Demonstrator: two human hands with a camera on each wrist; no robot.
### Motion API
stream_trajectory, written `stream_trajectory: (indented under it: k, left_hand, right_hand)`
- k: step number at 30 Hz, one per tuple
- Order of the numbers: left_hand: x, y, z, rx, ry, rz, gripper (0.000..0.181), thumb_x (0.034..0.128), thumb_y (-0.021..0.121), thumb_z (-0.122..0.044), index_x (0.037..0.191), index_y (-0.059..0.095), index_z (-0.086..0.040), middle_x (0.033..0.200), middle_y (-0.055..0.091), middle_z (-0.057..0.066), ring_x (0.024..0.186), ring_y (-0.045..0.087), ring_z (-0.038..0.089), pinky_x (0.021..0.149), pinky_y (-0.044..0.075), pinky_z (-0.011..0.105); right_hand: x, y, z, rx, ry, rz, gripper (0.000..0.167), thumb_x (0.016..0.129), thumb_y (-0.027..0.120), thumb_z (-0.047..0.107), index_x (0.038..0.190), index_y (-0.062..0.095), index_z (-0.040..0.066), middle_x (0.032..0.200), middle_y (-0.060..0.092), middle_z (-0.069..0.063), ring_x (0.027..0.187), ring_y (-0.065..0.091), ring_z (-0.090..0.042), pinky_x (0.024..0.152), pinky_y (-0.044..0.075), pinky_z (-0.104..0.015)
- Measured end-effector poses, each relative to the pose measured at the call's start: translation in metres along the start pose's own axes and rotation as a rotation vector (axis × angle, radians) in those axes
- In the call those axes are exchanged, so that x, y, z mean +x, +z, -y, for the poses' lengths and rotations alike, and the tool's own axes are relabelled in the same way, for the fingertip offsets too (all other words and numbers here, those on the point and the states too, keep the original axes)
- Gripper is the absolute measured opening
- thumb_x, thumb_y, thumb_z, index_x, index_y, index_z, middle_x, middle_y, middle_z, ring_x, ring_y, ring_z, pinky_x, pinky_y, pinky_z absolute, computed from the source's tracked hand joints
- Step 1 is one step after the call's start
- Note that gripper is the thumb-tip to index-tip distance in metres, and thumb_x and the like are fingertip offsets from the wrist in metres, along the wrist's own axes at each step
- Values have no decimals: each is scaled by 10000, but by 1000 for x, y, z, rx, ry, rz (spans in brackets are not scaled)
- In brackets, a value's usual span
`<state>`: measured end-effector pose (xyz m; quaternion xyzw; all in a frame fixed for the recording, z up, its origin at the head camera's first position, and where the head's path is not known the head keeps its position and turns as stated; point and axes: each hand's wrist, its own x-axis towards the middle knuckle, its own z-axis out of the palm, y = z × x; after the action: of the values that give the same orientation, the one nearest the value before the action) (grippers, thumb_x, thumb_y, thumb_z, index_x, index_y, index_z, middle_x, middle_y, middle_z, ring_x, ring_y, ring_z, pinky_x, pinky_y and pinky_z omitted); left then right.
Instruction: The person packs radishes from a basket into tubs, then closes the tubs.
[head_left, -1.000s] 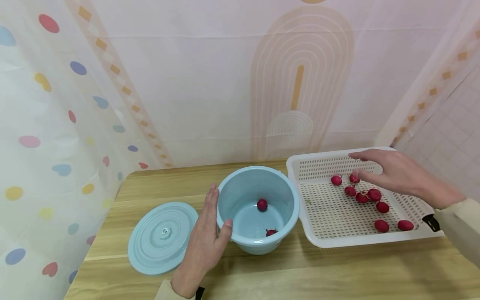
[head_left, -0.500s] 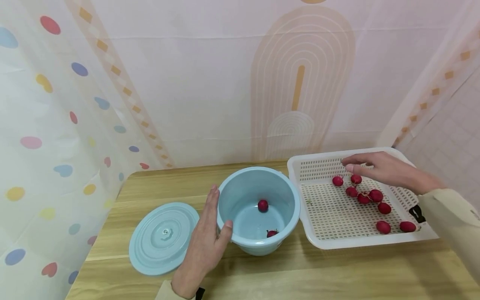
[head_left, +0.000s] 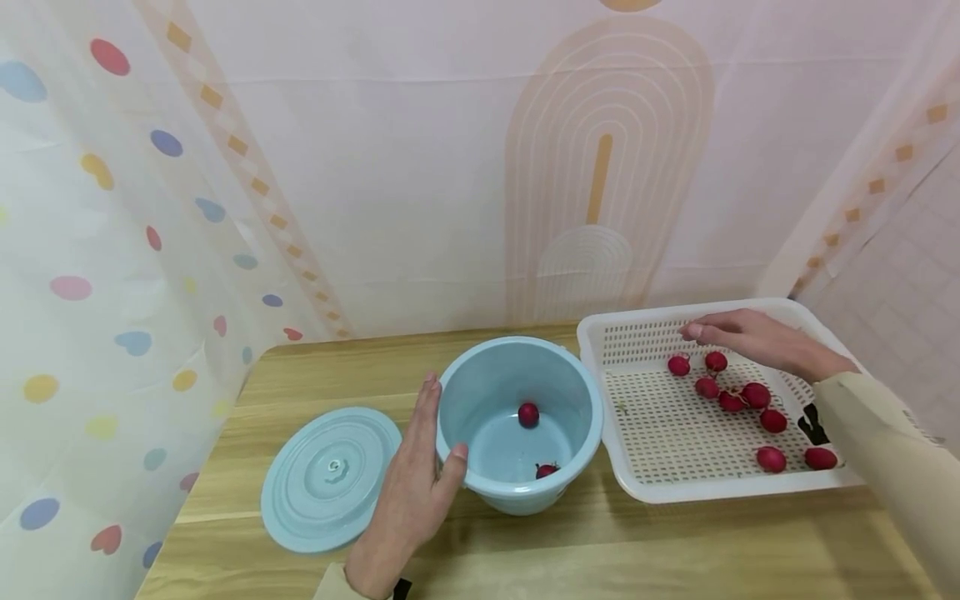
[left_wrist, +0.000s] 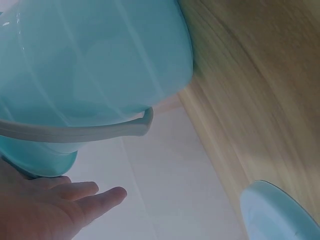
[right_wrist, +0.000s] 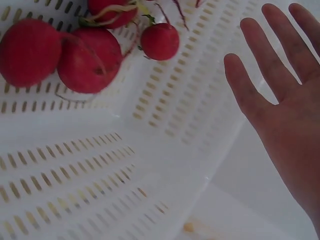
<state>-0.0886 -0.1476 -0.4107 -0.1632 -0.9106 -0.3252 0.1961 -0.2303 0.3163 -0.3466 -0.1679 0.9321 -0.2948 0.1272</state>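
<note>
Two radishes (head_left: 528, 415) sit in the blue bucket (head_left: 495, 375); eight are left in the white basket (head_left: 660, 437) at its three o'clock. Left hand (head_left: 412, 483) and right hand (head_left: 757, 337): loose fingers, holding nothing.

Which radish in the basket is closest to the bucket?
In the head view, the leftmost radish in the white basket; the other radishes there lie farther right, away from the blue bucket.
</note>
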Motion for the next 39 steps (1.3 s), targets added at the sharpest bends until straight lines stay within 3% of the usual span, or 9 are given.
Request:
stream_trajectory:
  k: [7,13,21,27,32,35,39]
  left_hand:
    - [-3,0,0,-5,-7,-8,744,1021,536,-275,1651,205,-54,1723,187,66,1550,265,279,1163,356,552]
    - [-3,-1,-1,-6,8,-16,742,1020,533,-265,1649,207,-47,1723,189,70,1546,275,282,1161,358,552]
    - [-2,-2,-4,-8,6,-10,751,1022,528,-283,1654,193,-55,1723,192,80,1553,261,260,1166,351,555]
    - [1,-1,-5,-3,22,-9,749,1014,522,-271,1650,199,-43,1720,195,92,1550,267,282,1160,356,570]
    - [3,0,-5,0,23,-1,751,1002,518,-268,1643,212,-25,1721,187,80,1550,265,283,1168,348,563]
    - [2,-1,-6,-2,21,1,752,1000,514,-276,1640,217,-17,1719,188,94,1551,260,282,1176,338,551]
    - [1,-1,-6,1,20,4,757,997,516,-281,1642,216,-23,1716,199,108,1551,263,277,1176,339,546]
  right_hand:
    - [12,13,-10,5,-7,32,603,1061,481,485,1455,592,43,1490,529,-264,1355,484,-515,1057,357,-746]
    - [17,20,-18,31,-6,59,564,1068,492,440,1448,594,37,1486,531,-268,1264,579,-449,1009,434,-690]
    - [21,28,-20,36,-30,88,532,1050,547,395,1426,606,23,1453,569,-252,1245,603,-431,986,490,-629]
    - [23,31,-24,16,-96,82,452,1017,600,292,1368,649,12,1403,610,-242,1206,634,-431,980,510,-621]
    - [26,34,-26,28,-77,102,485,987,673,300,1389,641,31,1444,574,-250,1229,618,-432,980,527,-581]
    - [28,37,-27,3,-65,113,500,959,718,294,1394,645,57,1454,571,-235,1226,603,-384,979,517,-555]
    - [31,43,-28,-44,-120,113,486,929,763,230,1363,662,35,1431,586,-239,1262,565,-407,1017,476,-580]
